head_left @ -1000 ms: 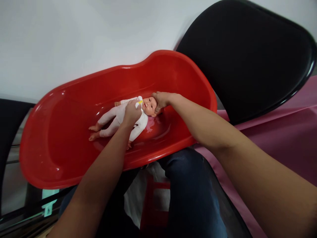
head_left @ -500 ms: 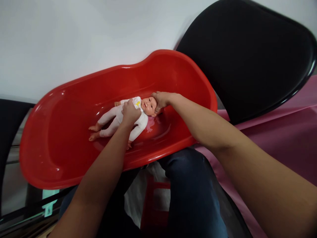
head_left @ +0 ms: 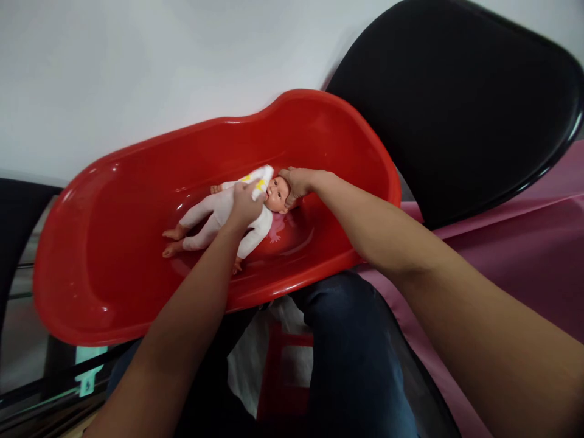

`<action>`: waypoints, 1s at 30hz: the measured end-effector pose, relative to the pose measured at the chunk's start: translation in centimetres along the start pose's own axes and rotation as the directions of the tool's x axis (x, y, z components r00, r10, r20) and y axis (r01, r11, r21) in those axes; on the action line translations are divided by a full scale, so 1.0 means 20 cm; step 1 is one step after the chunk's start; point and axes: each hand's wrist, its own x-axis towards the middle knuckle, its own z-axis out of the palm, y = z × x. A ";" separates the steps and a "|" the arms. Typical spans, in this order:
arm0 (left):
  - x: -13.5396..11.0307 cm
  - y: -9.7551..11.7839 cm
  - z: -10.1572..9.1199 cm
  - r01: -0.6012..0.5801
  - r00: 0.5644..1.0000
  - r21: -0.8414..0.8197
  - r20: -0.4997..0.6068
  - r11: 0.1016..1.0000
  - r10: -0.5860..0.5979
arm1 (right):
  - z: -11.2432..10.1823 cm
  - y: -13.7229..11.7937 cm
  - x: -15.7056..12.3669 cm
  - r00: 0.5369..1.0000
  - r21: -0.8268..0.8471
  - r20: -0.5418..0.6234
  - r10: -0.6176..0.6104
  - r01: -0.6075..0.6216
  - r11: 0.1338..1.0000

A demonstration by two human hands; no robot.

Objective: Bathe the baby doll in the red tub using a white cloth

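A baby doll [head_left: 221, 210] in white clothes lies on its back in a red baby bathtub [head_left: 128, 243], feet to the left and head to the right. My left hand [head_left: 245, 204] is closed on a small white cloth [head_left: 261, 182] with yellow marks, over the doll's upper chest and against its chin. Behind the doll's head, my right hand [head_left: 298, 182] curls around the crown and side and holds it. Some of my right fingers are hidden. A pink hand-like shape [head_left: 276, 228] shows on the tub floor below the head.
Behind the tub's right end stands a black chair back [head_left: 460, 109]. Pink fabric [head_left: 515, 243] spreads at the right. Another dark surface [head_left: 22, 225] borders the left end. Below the tub are my knees [head_left: 356, 340] and a red stool [head_left: 285, 377]. A white wall [head_left: 137, 67] runs behind.
My left hand has moved slightly right and up the doll's chest, bringing the white cloth to its chin. My right hand stays at the head.
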 end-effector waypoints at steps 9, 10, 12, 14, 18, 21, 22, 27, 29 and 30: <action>0.00 -0.07 0.04 -0.115 0.987 -0.018 0.115 0.993 0.116 | 0.01 0.01 0.02 0.999 -0.100 0.042 0.005 -0.001 0.995; 0.00 -0.06 0.03 -0.127 0.985 -0.008 0.113 0.992 0.127 | 0.02 0.02 0.02 0.999 -0.103 0.041 -0.001 0.005 0.995; 0.00 -0.05 0.02 -0.138 0.985 0.033 0.106 0.990 0.134 | 0.02 0.02 0.03 0.999 -0.099 0.041 -0.012 0.016 0.995; -0.02 -0.02 0.02 -0.143 0.985 0.078 0.110 0.987 0.134 | 0.02 0.03 0.03 0.999 -0.084 0.040 -0.015 0.019 0.996; -0.05 0.02 0.01 -0.114 0.986 0.119 0.133 0.986 0.098 | 0.03 0.06 0.05 1.000 -0.050 0.031 -0.008 0.010 0.999; -0.06 0.05 0.01 -0.030 0.985 0.180 0.171 0.983 -0.001 | 0.04 0.08 0.08 1.000 0.005 0.011 -0.008 0.008 1.000; -0.06 0.07 0.00 -0.003 0.982 0.205 0.183 0.979 -0.035 | 0.05 0.09 0.09 1.000 0.036 0.001 -0.005 0.005 0.999; -0.06 0.12 -0.02 0.078 0.969 0.252 0.208 0.965 -0.133 | 0.07 0.13 0.13 0.997 0.174 -0.058 0.045 -0.034 0.984; -0.05 0.13 -0.03 0.101 0.964 0.218 0.218 0.971 -0.149 | 0.07 0.14 0.14 0.997 0.164 -0.059 0.058 -0.048 0.985; -0.05 0.13 -0.03 0.112 0.963 0.193 0.219 0.975 -0.154 | 0.07 0.15 0.14 0.996 0.156 -0.059 0.062 -0.052 0.986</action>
